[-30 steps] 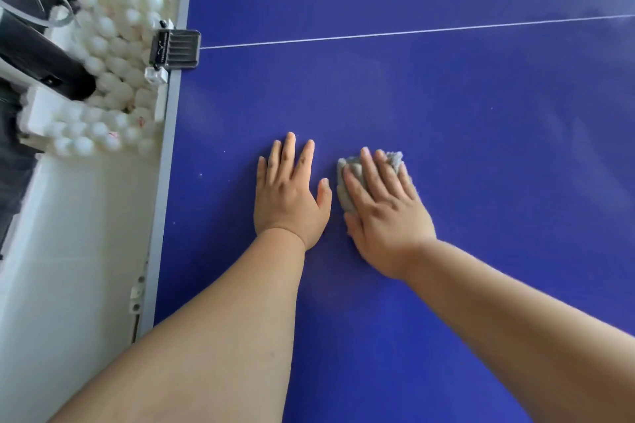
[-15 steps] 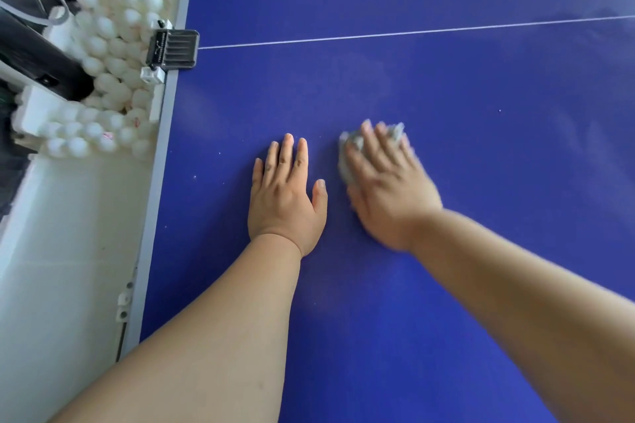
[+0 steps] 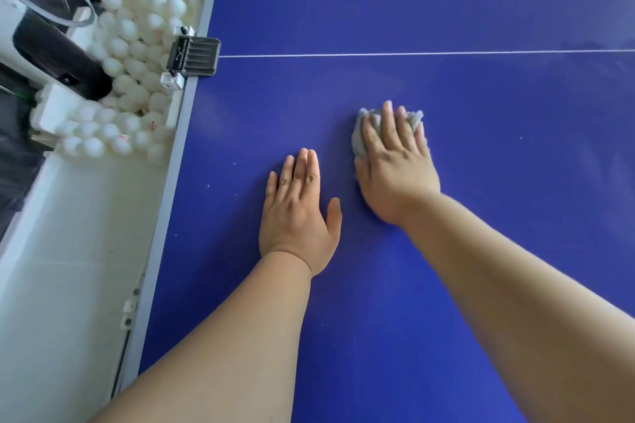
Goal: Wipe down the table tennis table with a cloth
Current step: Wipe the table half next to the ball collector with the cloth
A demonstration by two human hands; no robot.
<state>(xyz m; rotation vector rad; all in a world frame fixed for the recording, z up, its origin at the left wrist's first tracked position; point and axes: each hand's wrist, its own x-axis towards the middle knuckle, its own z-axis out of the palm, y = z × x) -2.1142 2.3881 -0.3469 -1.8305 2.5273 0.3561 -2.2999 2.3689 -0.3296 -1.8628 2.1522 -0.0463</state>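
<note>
The blue table tennis table (image 3: pixel 481 216) fills most of the head view, with a thin white line (image 3: pixel 412 54) running across it. My right hand (image 3: pixel 395 168) presses a crumpled grey cloth (image 3: pixel 364 134) flat onto the table surface; the cloth shows past my fingertips and on the thumb side. My left hand (image 3: pixel 297 213) rests palm down on the table beside it, fingers together, holding nothing. Small white specks dot the blue surface near my left hand.
The table's grey edge (image 3: pixel 171 189) runs along the left. A black net clamp (image 3: pixel 194 57) grips that edge at the white line. Beyond the edge lie many white balls (image 3: pixel 134 55), a black-and-white machine (image 3: pixel 44 45) and a pale floor (image 3: pixel 68 268).
My right hand has slid the cloth away from me, toward the white line. My left hand has stayed flat in about the same place.
</note>
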